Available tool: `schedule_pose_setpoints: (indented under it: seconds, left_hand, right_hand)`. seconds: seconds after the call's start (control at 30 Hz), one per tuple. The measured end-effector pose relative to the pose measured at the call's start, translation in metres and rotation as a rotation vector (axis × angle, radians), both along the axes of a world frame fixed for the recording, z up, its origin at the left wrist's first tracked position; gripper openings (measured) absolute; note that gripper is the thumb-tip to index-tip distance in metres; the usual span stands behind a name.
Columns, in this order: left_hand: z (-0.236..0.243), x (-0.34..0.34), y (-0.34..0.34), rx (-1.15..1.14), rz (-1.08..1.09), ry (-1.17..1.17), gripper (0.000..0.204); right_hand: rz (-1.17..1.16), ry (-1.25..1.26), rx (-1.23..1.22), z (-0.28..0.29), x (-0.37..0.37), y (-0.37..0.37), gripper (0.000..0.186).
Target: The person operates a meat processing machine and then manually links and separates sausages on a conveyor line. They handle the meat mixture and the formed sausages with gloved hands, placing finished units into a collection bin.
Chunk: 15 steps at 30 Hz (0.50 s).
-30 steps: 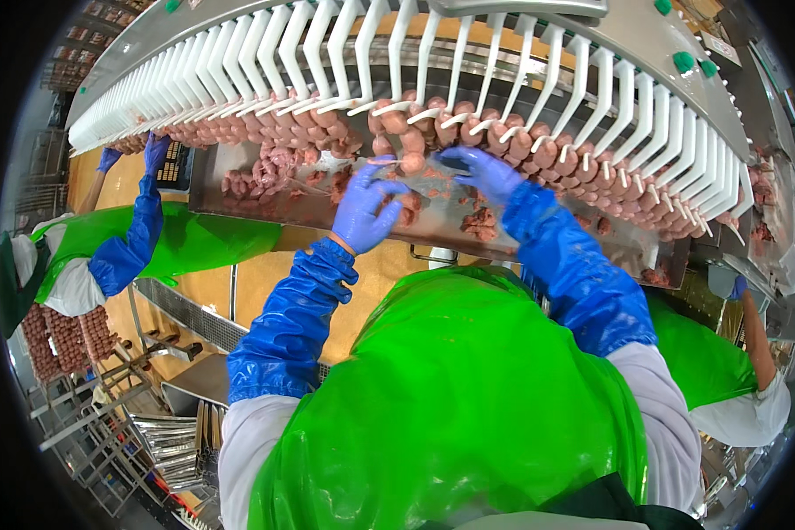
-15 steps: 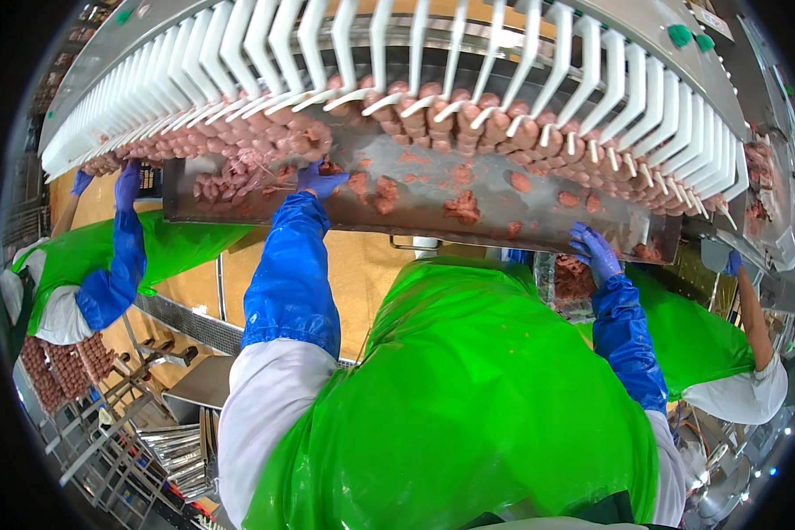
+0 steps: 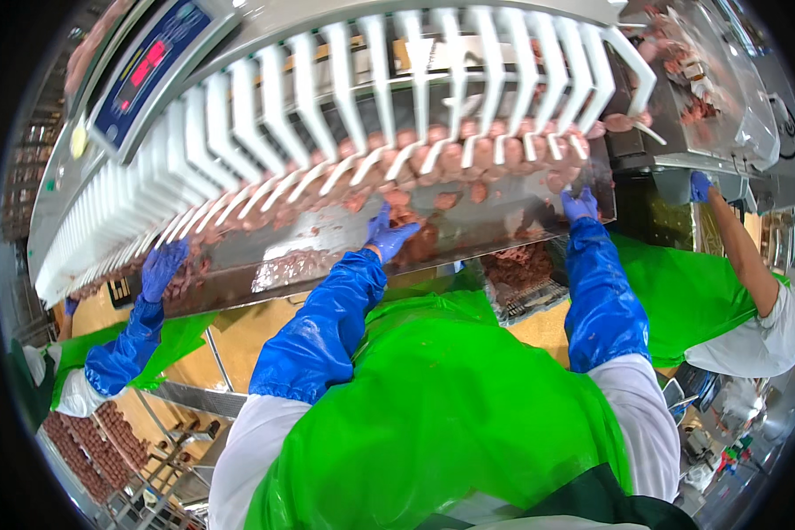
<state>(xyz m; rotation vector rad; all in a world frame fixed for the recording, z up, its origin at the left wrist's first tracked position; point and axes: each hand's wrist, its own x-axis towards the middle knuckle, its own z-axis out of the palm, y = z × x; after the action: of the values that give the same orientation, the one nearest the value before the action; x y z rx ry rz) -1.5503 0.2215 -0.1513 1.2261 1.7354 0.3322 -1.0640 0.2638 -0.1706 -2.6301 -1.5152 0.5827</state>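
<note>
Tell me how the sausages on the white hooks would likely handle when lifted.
The sausages would probably flop, since they droop in rounded links from the white hooks. Their smooth-looking skins may be slippery. Squeezing might split them: loose meat lying in the tray hints at a soft filling.

Meat plant, sausage-making floor. Curving row of white hooks (image 3: 418, 79) across upper half of frame, hung with linked sausages (image 3: 451, 157). Long steel trough (image 3: 331, 221) below, raw meat scraps (image 3: 447, 200) in it. Machine control panel (image 3: 146, 69) with red lit display, upper left. More sausage strings (image 3: 93, 450), lower left. Workers at left, centre and right; green aprons (image 3: 442, 397) on all three. Blue sleeve covers (image 3: 322, 322) at left and centre. Tan floor (image 3: 256, 327), grated drain (image 3: 203, 399).
</note>
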Motion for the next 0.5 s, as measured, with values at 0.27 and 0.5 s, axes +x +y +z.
schedule_pose_setpoints:
  seconds: [0.27,0.5]
  left_hand:
    - [-0.005,-0.076,0.038,0.403,0.028,0.383,0.05]
    - [-0.001,0.023,0.075,-0.01,-0.478,0.553,0.054]
  right_hand:
    - [0.085,0.494,0.142,-0.014,-0.051,0.001,0.062]
    - [-0.445,0.229,0.753,-0.086,0.013,0.098,0.075]
